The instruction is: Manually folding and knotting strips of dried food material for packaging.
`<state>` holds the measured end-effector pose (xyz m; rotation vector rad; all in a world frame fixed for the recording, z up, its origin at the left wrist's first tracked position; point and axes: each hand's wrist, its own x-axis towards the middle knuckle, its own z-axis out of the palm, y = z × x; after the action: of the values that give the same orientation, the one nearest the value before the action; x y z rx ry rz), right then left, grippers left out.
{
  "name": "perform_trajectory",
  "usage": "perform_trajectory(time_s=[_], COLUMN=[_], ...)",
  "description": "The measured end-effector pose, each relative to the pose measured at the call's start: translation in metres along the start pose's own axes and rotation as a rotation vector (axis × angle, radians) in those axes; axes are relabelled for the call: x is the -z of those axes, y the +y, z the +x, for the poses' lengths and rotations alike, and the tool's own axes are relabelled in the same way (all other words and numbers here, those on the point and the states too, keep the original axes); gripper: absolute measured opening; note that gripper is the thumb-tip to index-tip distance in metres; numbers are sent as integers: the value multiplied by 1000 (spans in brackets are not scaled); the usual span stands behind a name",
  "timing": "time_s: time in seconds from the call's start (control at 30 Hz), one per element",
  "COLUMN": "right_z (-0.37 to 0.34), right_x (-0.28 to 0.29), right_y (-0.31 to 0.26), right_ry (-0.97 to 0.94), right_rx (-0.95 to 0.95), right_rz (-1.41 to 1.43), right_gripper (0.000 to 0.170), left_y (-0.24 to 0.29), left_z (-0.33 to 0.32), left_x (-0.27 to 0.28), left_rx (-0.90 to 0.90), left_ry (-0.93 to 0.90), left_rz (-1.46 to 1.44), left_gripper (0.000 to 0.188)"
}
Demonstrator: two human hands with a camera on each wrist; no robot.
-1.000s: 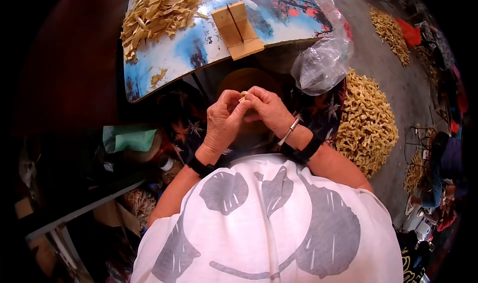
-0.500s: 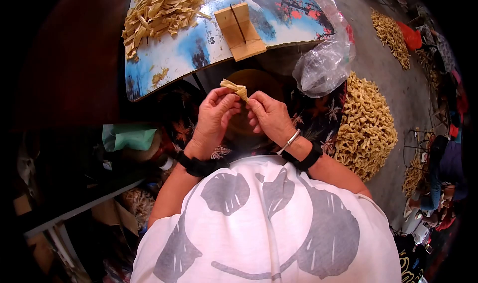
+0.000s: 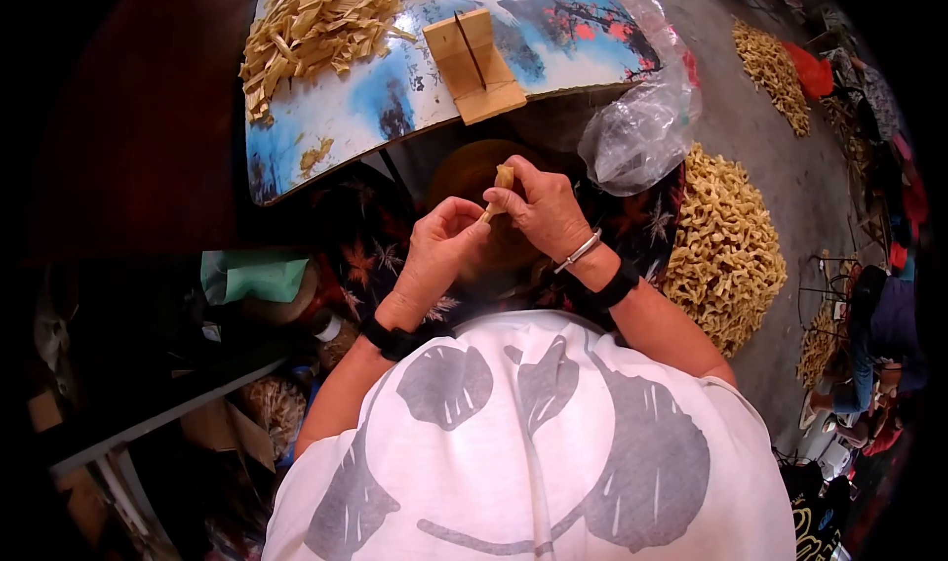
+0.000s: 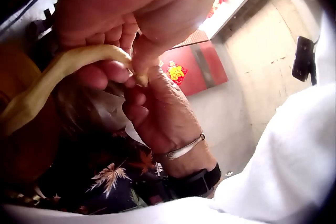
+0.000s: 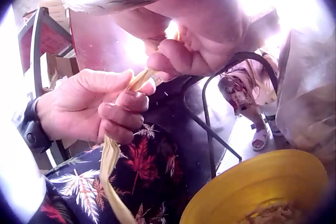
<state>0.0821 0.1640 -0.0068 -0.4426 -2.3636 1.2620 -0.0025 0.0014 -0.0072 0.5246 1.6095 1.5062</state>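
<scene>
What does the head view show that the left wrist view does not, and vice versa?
Only the head view shows the heap of flat strips and the pile of curled pieces.
Only the left wrist view shows the red panel with its yellow ornament.
Both show the left hand and right hand pinching a pale strip, and the bracelet.

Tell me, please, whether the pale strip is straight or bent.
Bent: in the left wrist view, the pale strip arches out from the left hand, then slopes down to the frame's edge; beyond that I cannot tell.
</scene>
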Motion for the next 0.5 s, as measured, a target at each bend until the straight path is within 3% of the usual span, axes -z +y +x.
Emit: perform_trajectory(time_s=[0.13,0.37,0.47,0.5], right_z=[-1,19,45,54], right_x=[-2,21,33,37], right_y=[-5,-15,-19,-19], right_ry=[-249,-251,-222,-203], right_rx=[-277,-510,-439,-400], right_rz=[505,655,612,592], right_gripper=[24,14,19,22], left_y=[12,26,39,50], left_z=[1,5,27,35], left_x=[-6,13,19,19], left_rx=[-66,76,-215,-455], left_ry=[86,-26,22,98], left_rz=[8,-207,236,455], left_gripper=[13,13,10,10])
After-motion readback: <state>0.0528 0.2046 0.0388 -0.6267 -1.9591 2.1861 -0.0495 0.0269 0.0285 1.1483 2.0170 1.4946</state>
